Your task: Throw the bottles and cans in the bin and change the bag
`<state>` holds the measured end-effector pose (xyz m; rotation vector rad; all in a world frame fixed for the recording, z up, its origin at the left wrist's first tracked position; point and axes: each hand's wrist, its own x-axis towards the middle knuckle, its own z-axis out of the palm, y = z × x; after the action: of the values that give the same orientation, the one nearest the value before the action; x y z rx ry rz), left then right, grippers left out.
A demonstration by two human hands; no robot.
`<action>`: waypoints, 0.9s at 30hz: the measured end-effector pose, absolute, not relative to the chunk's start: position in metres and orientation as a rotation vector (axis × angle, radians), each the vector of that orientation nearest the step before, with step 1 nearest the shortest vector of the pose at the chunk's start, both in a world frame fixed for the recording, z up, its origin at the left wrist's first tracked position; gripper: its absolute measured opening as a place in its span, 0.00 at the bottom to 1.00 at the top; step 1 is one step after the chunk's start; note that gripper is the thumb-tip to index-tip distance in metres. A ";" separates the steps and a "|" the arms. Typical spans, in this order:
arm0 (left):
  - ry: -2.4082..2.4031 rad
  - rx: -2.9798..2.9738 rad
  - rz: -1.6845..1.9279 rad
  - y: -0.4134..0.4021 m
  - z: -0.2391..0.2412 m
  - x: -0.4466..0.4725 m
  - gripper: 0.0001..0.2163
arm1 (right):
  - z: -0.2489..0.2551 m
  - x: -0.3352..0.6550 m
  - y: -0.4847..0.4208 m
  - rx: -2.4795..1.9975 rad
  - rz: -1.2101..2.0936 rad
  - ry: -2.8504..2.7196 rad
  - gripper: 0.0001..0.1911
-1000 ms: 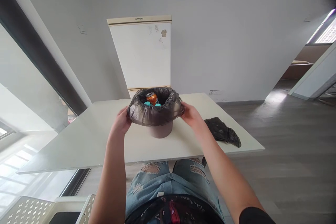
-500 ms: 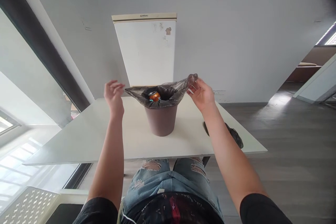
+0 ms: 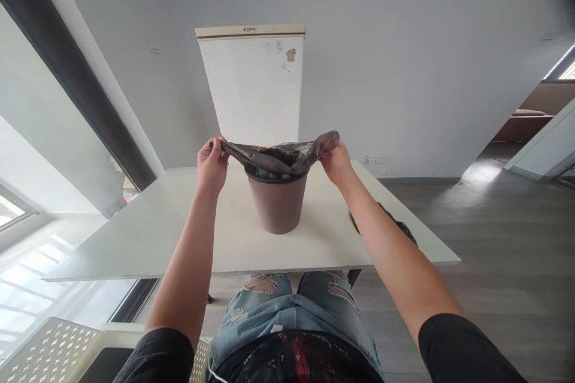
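and here we are with our left hand (image 3: 212, 164) pinching one corner of the dark plastic bag (image 3: 269, 158) and our right hand (image 3: 336, 163) gripping the other, the plastic stretched wide between them! just below it we see the brown bin (image 3: 278, 206) upright on the pale desk (image 3: 157, 221), the bag's middle sagging to its mouth, where small patches of green show. over by our right forearm, partly hidden, lies another dark bag (image 3: 399, 224), while a white fridge (image 3: 256, 90) stands behind the desk.
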<state>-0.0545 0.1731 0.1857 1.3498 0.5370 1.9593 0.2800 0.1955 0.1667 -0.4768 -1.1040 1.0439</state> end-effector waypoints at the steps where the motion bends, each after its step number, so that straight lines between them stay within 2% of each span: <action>1: 0.520 1.322 2.033 0.178 0.191 -0.057 0.17 | 0.170 0.281 0.199 -0.437 1.049 -1.050 0.13; 6: 0.595 1.221 2.316 0.191 0.193 -0.074 0.19 | 0.168 0.292 0.206 -0.316 0.979 -0.908 0.14; 13: 0.810 1.092 2.359 0.197 0.143 -0.091 0.21 | 0.142 0.304 0.203 -0.470 0.940 -0.868 0.16; 15: 0.828 1.133 2.231 0.196 0.126 -0.090 0.26 | 0.130 0.310 0.201 -0.476 0.971 -0.867 0.20; 19: 0.692 1.350 1.729 0.188 0.096 -0.076 0.39 | 0.096 0.316 0.201 -0.569 1.175 -1.051 0.23; 22: 0.598 1.544 1.511 0.186 0.088 -0.059 0.46 | 0.080 0.309 0.206 -0.658 1.272 -1.306 0.33; 24: 0.607 1.597 1.515 0.190 0.095 -0.049 0.43 | 0.083 0.301 0.209 -0.681 1.223 -1.419 0.36; 27: 0.644 1.563 1.664 0.199 0.119 -0.037 0.35 | 0.109 0.291 0.211 -0.634 1.074 -1.420 0.32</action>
<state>-0.0372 0.1991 0.1193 1.5626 0.6437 1.6637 0.2911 0.2110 0.1086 -0.6336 -1.4200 1.0744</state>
